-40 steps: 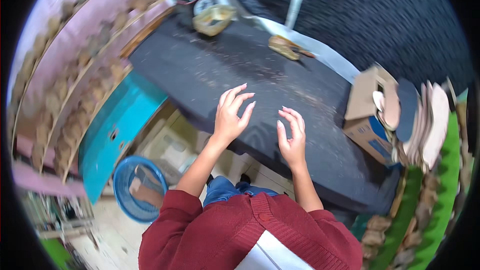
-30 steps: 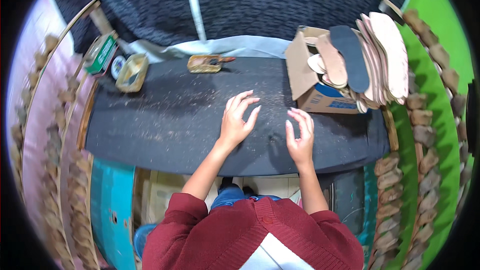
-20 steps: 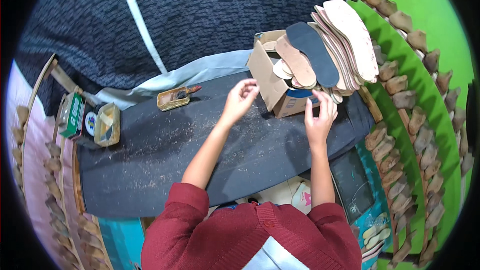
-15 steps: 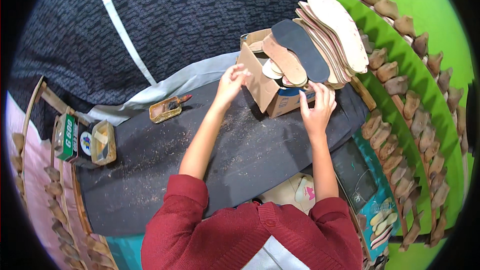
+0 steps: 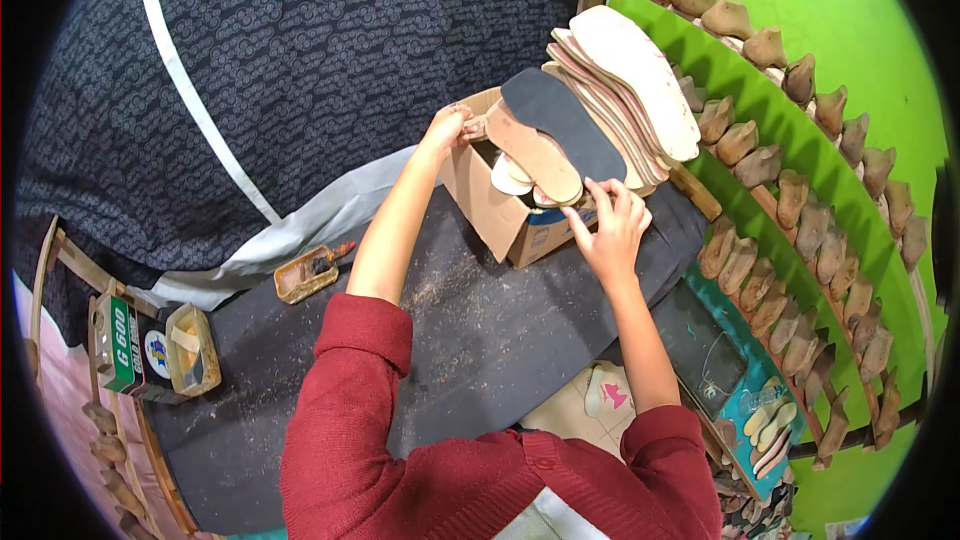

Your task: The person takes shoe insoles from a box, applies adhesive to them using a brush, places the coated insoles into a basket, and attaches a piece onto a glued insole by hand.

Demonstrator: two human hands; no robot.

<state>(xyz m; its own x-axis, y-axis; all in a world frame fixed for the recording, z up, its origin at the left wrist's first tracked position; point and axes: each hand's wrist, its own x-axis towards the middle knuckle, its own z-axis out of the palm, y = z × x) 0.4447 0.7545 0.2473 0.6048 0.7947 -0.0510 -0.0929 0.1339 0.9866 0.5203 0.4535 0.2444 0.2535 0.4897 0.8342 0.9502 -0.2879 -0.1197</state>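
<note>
A cardboard box [image 5: 486,202] stands at the far right of the dark table, loaded with shoe-sole pieces. Across its top lie a tan insole [image 5: 540,158] and a black insole [image 5: 565,120], beside a thick stack of cream insoles [image 5: 632,75]. My left hand [image 5: 448,128] is closed at the box's far left rim, its fingertips partly hidden beside the tan insole's upper end. At the near ends of the tan and black insoles is my right hand [image 5: 614,230], thumb and fingers apart, fingertips touching there. Smaller pale pieces [image 5: 510,175] show inside the box.
A small tray [image 5: 306,275] with a brush sits left on the debris-specked table [image 5: 440,340]. Further left stand a green-and-black can [image 5: 122,350] and an open container [image 5: 192,348]. Racks of brown shoe lasts [image 5: 765,48] line the green wall at right.
My left hand has moved from beside the box's left flap onto its far left rim. My right hand stays at the insoles' near ends. The whole view has shifted slightly.
</note>
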